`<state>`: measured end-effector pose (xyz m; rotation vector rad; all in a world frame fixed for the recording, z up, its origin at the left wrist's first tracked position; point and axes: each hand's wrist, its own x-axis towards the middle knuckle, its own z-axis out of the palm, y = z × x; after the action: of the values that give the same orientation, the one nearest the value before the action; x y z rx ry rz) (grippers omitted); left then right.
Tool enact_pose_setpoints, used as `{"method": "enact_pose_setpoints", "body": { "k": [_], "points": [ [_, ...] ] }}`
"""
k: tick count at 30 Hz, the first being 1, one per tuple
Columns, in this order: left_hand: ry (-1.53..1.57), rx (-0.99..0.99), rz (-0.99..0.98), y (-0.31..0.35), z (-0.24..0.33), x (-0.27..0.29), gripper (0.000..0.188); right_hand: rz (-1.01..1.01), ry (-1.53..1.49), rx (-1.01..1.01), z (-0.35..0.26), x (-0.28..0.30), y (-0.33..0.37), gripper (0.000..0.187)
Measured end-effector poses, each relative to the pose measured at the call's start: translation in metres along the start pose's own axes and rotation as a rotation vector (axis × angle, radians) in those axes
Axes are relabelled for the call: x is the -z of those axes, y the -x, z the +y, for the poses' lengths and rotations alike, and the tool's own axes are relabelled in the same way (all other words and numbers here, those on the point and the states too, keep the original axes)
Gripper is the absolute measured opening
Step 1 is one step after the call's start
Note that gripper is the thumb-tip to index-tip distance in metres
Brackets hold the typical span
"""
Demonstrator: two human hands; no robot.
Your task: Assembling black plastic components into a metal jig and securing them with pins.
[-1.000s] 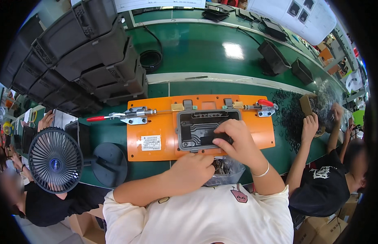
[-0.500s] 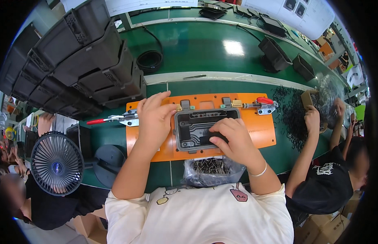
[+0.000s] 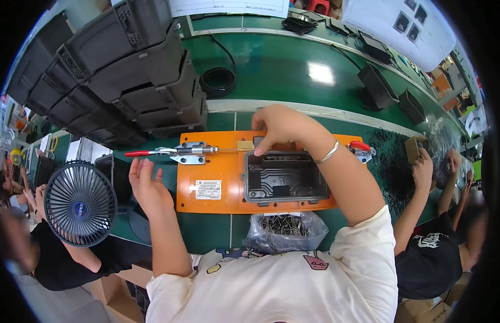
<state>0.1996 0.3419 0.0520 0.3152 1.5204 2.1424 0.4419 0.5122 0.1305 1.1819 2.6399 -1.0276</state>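
A black plastic box (image 3: 286, 180), its open top facing up, sits on the orange fixture plate (image 3: 209, 172). My right hand (image 3: 285, 126) reaches across the box to its far left corner. Its thumb lies against the black tab there, with the curled fingers beyond it; the exact contact is partly hidden. Left of that corner, a brass block (image 3: 245, 145) ends the rod of a metal toggle clamp (image 3: 192, 152). My left hand (image 3: 150, 188) is held open and empty, palm up, just below the clamp's red handle (image 3: 137, 154). A second clamp (image 3: 362, 151) is partly covered by my right arm.
A clear bag of screws (image 3: 285, 226) lies at the near edge. Stacked dark cases (image 3: 147, 75) stand at left, behind a fan (image 3: 81, 203). Small black parts (image 3: 395, 161) are heaped at right, where a co-worker's hand (image 3: 422, 169) is busy.
My right hand has left the box's inside for its far left corner. My left hand has come away from there, moving left and nearer me. The view has shifted slightly.
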Motion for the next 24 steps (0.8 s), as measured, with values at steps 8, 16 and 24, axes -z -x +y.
{"method": "enact_pose_setpoints", "body": {
  "k": [8,16,24],
  "points": [
    [0.526,0.326,0.079,-0.055,0.009,-0.019,0.024,-0.108,0.207,-0.087,-0.009,0.005,-0.017,0.055],
    [0.246,-0.219,-0.205,-0.042,0.034,-0.053,0.025,-0.053,0.260,-0.009,-0.004,0.001,-0.018,0.054],
    [0.165,-0.296,-0.162,-0.060,0.043,-0.046,0.022,-0.007,0.231,-0.010,-0.004,-0.001,-0.012,0.052]
  ]
}}
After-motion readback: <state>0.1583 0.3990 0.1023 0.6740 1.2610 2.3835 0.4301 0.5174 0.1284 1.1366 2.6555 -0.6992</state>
